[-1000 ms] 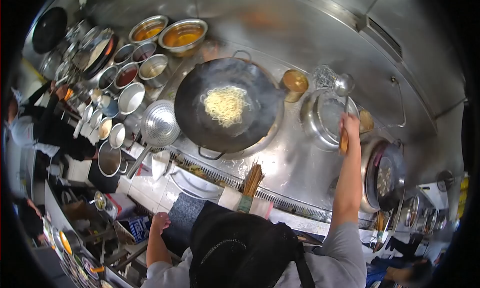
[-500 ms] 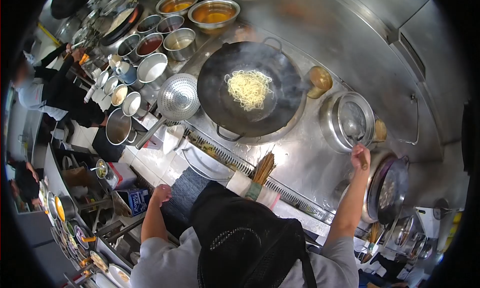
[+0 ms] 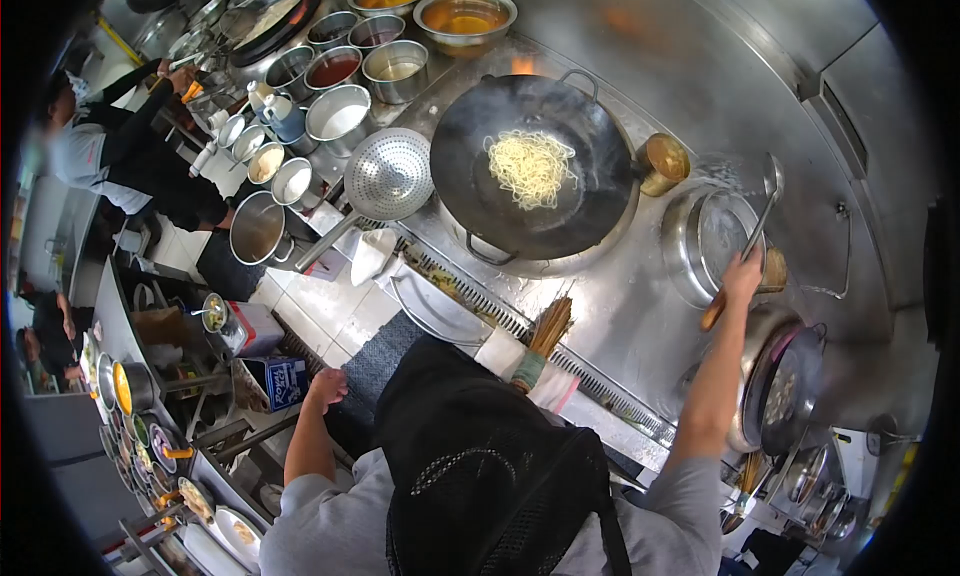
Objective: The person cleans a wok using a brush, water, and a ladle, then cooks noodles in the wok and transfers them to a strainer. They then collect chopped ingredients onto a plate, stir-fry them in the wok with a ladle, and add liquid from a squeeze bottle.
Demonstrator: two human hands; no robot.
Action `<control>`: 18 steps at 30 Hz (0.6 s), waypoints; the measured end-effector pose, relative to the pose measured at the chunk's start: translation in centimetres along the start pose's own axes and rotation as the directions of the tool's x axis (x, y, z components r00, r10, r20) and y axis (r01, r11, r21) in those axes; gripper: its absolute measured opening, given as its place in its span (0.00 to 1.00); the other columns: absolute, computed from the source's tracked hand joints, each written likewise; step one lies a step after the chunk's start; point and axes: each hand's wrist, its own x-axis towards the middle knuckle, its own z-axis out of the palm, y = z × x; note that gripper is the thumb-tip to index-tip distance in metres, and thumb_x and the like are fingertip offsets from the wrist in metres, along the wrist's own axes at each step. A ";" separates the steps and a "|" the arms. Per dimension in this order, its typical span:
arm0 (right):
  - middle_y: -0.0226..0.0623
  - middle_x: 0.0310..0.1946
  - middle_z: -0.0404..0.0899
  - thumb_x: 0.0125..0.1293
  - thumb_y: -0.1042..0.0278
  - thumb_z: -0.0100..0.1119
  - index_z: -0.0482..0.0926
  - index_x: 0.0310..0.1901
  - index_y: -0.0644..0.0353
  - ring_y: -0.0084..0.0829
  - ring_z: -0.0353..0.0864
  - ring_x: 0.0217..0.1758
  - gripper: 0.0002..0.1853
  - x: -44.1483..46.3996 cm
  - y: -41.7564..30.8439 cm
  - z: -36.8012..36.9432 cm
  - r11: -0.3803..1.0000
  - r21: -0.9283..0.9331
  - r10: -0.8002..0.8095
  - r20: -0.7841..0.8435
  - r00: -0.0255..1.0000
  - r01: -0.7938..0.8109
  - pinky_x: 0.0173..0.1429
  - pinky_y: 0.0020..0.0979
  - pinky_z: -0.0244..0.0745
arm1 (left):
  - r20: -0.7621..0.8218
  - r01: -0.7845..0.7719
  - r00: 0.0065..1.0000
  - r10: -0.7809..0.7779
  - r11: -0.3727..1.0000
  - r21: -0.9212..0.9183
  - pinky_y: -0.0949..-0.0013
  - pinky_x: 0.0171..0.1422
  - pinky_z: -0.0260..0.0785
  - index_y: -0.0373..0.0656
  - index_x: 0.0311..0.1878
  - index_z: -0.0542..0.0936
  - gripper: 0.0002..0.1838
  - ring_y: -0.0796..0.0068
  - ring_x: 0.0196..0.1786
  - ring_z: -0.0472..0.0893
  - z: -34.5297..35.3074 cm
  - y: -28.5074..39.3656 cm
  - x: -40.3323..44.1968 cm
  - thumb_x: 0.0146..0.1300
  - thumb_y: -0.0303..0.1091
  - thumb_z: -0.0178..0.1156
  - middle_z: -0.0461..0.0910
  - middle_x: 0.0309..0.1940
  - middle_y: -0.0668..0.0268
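Observation:
My right hand (image 3: 741, 279) is closed round the wooden-ended handle of a ladle (image 3: 764, 206). The bowl of the ladle is raised at the far rim of a metal pot of water (image 3: 690, 266), and splashed water shows beside it. My left hand (image 3: 328, 387) hangs by my side with curled fingers, nothing visible in it. Pale noodles (image 3: 530, 168) lie in a loose heap in the middle of a steaming black wok (image 3: 465, 191) on the stove. Between wok and pot stands a brass-coloured container (image 3: 664, 166).
A perforated strainer (image 3: 389, 174) rests left of the wok. Behind it stand several metal pots, including one of red sauce (image 3: 333, 69). A bamboo brush (image 3: 545, 338) lies at the stove's front edge. At right is a dark pan (image 3: 792, 401). Another person (image 3: 120, 161) works at far left.
My right hand has lifted the ladle out of the water pot, and its bowl now points away from me. The whole view has shifted a little; my left hand stays low.

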 end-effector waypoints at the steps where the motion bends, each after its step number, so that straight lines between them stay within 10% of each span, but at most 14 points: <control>1: 0.63 0.54 0.84 0.74 0.64 0.61 0.69 0.73 0.66 0.62 0.83 0.57 0.29 -2.5 -1.4 -0.3 0.998 0.056 -0.037 -0.057 0.998 0.041 0.59 0.48 0.79 | 0.006 -0.002 1.000 0.002 1.000 -0.001 0.67 0.41 0.78 0.49 0.54 0.82 0.11 0.74 0.36 0.84 0.1 -0.3 0.1 0.71 0.32 0.62 0.84 0.37 0.69; 4: 0.38 0.32 0.84 0.76 0.66 0.61 0.69 0.75 0.63 0.31 0.82 0.25 0.29 -11.4 -9.1 -4.5 0.828 0.504 0.163 0.201 0.966 -0.245 0.27 0.33 0.76 | 0.079 0.086 0.993 -0.090 0.995 0.049 0.68 0.34 0.75 0.51 0.50 0.79 0.09 0.76 0.29 0.81 -0.5 -1.1 1.0 0.75 0.31 0.50 0.82 0.32 0.71; 6: 0.23 0.24 0.73 0.78 0.67 0.61 0.68 0.76 0.61 0.12 0.65 0.18 0.29 -16.9 -14.2 -6.6 0.644 0.685 0.130 0.339 0.932 -0.339 0.18 0.22 0.58 | 0.105 0.086 0.989 -0.099 0.988 0.125 0.68 0.31 0.73 0.52 0.48 0.79 0.09 0.76 0.27 0.80 -1.5 -0.5 4.6 0.75 0.32 0.48 0.81 0.31 0.71; 9: 0.24 0.25 0.73 0.76 0.68 0.63 0.66 0.78 0.62 0.14 0.67 0.18 0.32 -23.1 -18.8 -6.1 0.572 0.691 0.056 0.504 0.862 -0.442 0.18 0.22 0.59 | 0.262 0.067 0.959 -0.110 0.984 0.167 0.71 0.20 0.63 0.51 0.36 0.79 0.12 0.76 0.23 0.77 -4.4 1.4 11.7 0.75 0.35 0.46 0.80 0.27 0.69; 10: 0.24 0.25 0.73 0.76 0.69 0.64 0.65 0.78 0.64 0.14 0.67 0.18 0.33 -24.9 -20.8 -5.6 0.545 0.677 0.061 0.556 0.829 -0.494 0.19 0.22 0.59 | 0.334 -0.011 0.938 0.096 0.969 -0.249 0.71 0.22 0.66 0.49 0.34 0.80 0.12 0.76 0.23 0.78 -5.0 2.5 12.3 0.73 0.34 0.49 0.80 0.27 0.68; 13: 0.25 0.26 0.73 0.76 0.70 0.63 0.65 0.79 0.63 0.15 0.67 0.18 0.33 -28.8 -25.1 -3.1 0.458 0.688 0.012 0.629 0.777 -0.563 0.19 0.22 0.61 | 0.090 -0.190 0.975 0.203 0.972 -0.138 0.71 0.37 0.74 0.46 0.55 0.81 0.12 0.74 0.38 0.84 -5.2 9.6 9.1 0.72 0.34 0.58 0.84 0.40 0.65; 18: 0.26 0.27 0.73 0.77 0.72 0.61 0.64 0.79 0.61 0.16 0.68 0.18 0.32 -32.1 -29.3 1.5 0.444 0.658 -0.114 0.715 0.690 -0.608 0.19 0.24 0.63 | 0.039 -0.204 0.977 0.210 0.971 -0.123 0.72 0.34 0.72 0.43 0.55 0.80 0.12 0.74 0.36 0.83 -9.0 10.9 9.4 0.70 0.32 0.60 0.83 0.40 0.64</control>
